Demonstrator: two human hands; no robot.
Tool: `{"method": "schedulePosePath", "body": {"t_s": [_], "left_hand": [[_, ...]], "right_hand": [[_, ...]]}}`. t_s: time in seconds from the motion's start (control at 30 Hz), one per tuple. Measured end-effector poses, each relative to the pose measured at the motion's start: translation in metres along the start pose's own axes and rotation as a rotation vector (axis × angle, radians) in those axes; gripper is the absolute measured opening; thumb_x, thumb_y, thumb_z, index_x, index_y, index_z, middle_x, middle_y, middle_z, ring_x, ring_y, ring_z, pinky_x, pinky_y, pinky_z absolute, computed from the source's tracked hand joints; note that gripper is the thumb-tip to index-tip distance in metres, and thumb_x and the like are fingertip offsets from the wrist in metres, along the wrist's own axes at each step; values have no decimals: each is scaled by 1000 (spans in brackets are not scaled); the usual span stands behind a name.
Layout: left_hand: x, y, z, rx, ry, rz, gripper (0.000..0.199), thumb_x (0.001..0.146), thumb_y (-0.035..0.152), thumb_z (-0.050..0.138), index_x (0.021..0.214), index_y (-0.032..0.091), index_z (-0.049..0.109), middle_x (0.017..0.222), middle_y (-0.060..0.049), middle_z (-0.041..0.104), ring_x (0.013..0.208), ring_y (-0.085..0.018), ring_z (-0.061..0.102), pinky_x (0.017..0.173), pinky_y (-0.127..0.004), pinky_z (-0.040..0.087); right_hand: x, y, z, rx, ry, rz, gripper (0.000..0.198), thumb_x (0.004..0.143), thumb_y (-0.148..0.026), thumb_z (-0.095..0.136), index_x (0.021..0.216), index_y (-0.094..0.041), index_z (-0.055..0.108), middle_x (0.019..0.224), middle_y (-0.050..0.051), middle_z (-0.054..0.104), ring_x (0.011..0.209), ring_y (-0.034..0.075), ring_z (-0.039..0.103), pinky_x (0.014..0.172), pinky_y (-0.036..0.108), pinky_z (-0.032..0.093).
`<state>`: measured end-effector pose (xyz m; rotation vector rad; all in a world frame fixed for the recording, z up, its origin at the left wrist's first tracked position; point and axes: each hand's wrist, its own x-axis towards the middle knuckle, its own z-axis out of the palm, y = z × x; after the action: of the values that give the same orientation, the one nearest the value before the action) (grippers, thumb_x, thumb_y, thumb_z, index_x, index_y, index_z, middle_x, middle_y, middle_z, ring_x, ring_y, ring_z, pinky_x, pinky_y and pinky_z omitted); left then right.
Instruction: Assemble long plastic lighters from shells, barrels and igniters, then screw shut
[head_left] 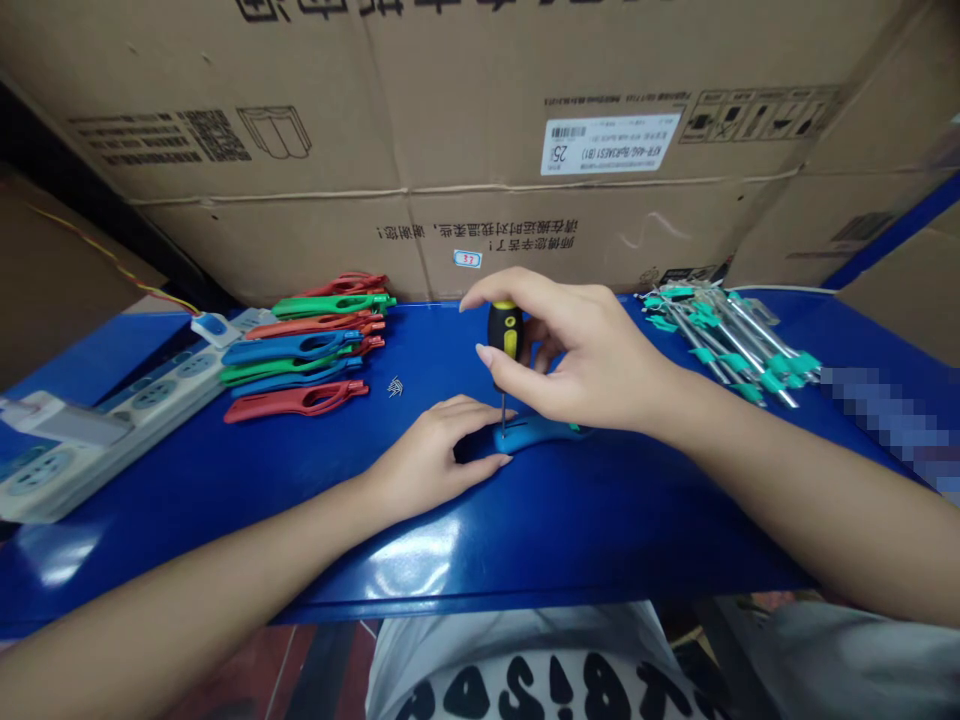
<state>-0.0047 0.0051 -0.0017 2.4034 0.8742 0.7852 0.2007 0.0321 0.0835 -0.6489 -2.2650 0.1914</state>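
My right hand (577, 350) is closed around a stubby black-and-yellow screwdriver (504, 330), its index finger arched near the top of the handle. The screwdriver stands upright, and its thin shaft meets the near end of a blue lighter handle (536, 432) lying flat on the blue table. My left hand (442, 450) rests on the table with thumb and fingers on either side of that end, steadying it. The far end of the handle, with a bit of green, is partly hidden under my right hand. A small pile of screws (395, 386) lies left of the hands.
Red, green, orange and blue lighter handles (300, 348) lie stacked at the left, beside a power strip (142, 400) with plugs. At the right is a heap of metal tubes with green parts (739, 335). A large cardboard box (420, 150) walls off the back.
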Motion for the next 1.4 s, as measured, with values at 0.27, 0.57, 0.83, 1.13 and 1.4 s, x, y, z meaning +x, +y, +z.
{"method": "schedulePosePath", "body": {"t_s": [0.27, 0.57, 0.83, 1.13, 1.4], "left_hand": [[0, 3, 0, 22, 4, 24, 32, 90, 27, 72, 121, 19, 66, 121, -8, 74, 114, -25, 66, 103, -43, 50], [-1, 4, 0, -19, -11, -53, 16, 89, 25, 72, 101, 20, 62, 104, -4, 72, 102, -22, 66, 94, -37, 52], [0, 7, -1, -19, -9, -45, 15, 90, 25, 71, 101, 20, 62, 104, -4, 72, 103, -22, 66, 95, -38, 50], [-1, 5, 0, -18, -14, -44, 16, 90, 25, 71, 101, 21, 61, 106, -4, 71, 105, -22, 65, 97, -39, 50], [-1, 6, -1, -17, -31, -46, 15, 91, 25, 70, 102, 21, 62, 105, -4, 71, 103, -21, 66, 96, -37, 50]], "right_hand": [[0, -8, -6, -58, -136, 20, 44, 92, -23, 56, 136, -17, 50, 125, 10, 66, 88, 17, 66, 80, 32, 56], [1, -14, -23, -157, -279, 34, 49, 94, -23, 59, 141, -20, 47, 131, 10, 66, 105, 23, 67, 82, 33, 53], [2, -14, -19, -207, -236, 15, 49, 101, -34, 48, 148, -21, 44, 135, 10, 65, 115, 25, 64, 91, 37, 51], [2, -13, -16, -325, -170, 21, 44, 99, -51, 53, 126, -18, 62, 108, 10, 74, 96, 25, 69, 76, 32, 49], [3, -10, -17, -198, -187, 54, 35, 101, -40, 52, 127, -18, 61, 102, 6, 75, 83, 18, 68, 73, 28, 48]]}}
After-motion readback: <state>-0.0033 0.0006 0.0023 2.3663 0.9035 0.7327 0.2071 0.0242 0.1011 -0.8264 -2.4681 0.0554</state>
